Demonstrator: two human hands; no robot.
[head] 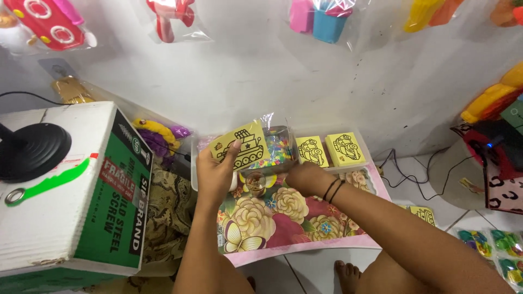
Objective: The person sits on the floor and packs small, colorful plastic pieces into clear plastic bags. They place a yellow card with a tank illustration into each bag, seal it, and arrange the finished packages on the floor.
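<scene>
Left hand (213, 175) has its grip clamped on a yellow tank card (240, 146) in a clear bag (275, 147) of colourful bits, dead centre of frame. Right hand (306, 177) pinches the bag's lower edge, above the floral tray (283, 228).

head cam | looks steeply down and forward over floral mat (305, 228) | close, arm's reach | white wall (245, 81) just behind mat | single view, nothing shared
</scene>
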